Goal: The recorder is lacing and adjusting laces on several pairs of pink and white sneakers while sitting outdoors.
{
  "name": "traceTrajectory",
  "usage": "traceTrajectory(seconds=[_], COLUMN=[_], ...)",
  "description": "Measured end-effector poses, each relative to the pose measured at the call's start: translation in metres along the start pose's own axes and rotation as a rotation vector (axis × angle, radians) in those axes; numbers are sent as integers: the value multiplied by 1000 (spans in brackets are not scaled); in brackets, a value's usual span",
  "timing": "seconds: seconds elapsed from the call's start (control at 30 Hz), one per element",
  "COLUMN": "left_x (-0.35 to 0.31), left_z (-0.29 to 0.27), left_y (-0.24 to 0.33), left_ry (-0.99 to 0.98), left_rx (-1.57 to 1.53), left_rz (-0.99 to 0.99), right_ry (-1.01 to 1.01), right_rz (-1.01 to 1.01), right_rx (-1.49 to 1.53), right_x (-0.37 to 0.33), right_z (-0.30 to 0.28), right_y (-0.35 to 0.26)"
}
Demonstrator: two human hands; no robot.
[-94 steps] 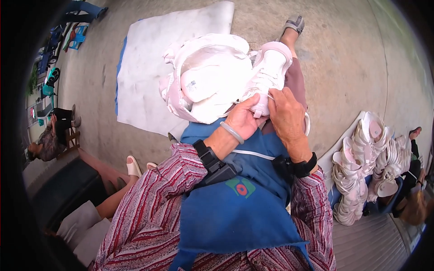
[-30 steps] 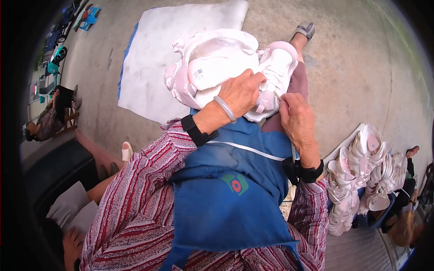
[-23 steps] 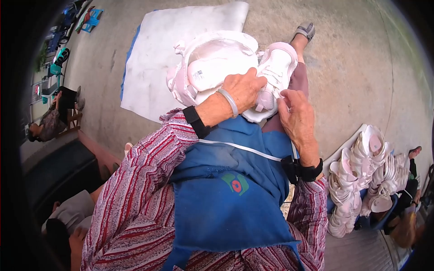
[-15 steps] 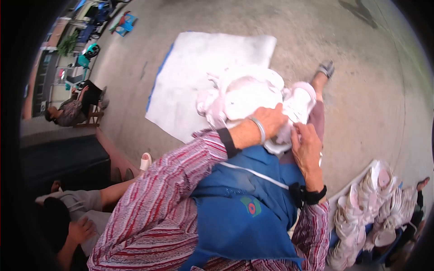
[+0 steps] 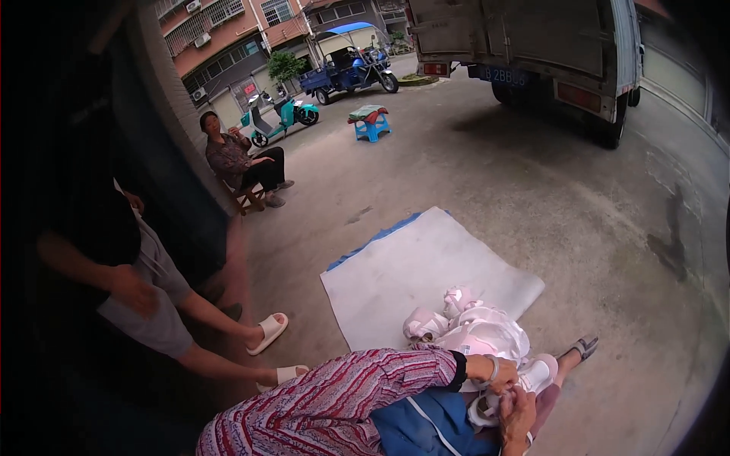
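Note:
Low in the head view, my left hand [image 5: 502, 375] and my right hand [image 5: 518, 412] are together over my lap, fingers bent and closed on a white and pale pink shoe upper [image 5: 541, 368]. Its rounded pink end points away to the right of my hands. What the fingertips pinch is hidden between them. Another white piece [image 5: 482, 413] shows just under my left hand; whether it belongs to the same upper I cannot tell. Beyond my hands, more pink and white uppers [image 5: 487, 334] are piled on the near edge of a white sheet [image 5: 426, 266].
A blue apron [image 5: 426, 425] covers my lap. At left stands a person in grey shorts [image 5: 163, 304] and light slides. Farther back, another person [image 5: 243, 159] sits on a wooden chair. A blue stool [image 5: 372, 129], a scooter [image 5: 277, 118], a three-wheeler [image 5: 350, 72] and a truck [image 5: 525, 45] stand beyond.
My view has tilted up toward the yard and truck, so my hands appear lower. They are closer together on the shoe upper. The stacked uppers at right have left the view.

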State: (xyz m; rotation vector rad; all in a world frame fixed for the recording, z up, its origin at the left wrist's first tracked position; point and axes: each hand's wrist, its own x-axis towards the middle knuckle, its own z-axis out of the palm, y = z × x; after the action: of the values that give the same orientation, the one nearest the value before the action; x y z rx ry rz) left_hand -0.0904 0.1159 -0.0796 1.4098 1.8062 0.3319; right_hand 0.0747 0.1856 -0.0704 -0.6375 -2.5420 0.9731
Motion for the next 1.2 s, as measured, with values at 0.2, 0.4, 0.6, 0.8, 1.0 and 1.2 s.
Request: traceTrajectory(seconds=[0.2,0.4,0.6,0.8,1.0,1.2], left_x=[0,9,5,1,6,15], left_z=[-5,15,20,35,30,48], left_y=[6,-14,-16,-2,-1,-1], left_ry=[96,240,327,412,564,697], left_rx=[136,-60,-124,-185,-211,-454], left_rz=[152,101,138,33,181,81], right_ry=[-37,-114,-348,-327,-335,-357], right_rz=[-13,77,141,245,220,228], right_rx=[74,186,85,186,174,169], right_x=[10,16,16,19,35,38], right_z=[4,7,4,-3,-13,-17], right_y=[21,14,22,8,-12,-22])
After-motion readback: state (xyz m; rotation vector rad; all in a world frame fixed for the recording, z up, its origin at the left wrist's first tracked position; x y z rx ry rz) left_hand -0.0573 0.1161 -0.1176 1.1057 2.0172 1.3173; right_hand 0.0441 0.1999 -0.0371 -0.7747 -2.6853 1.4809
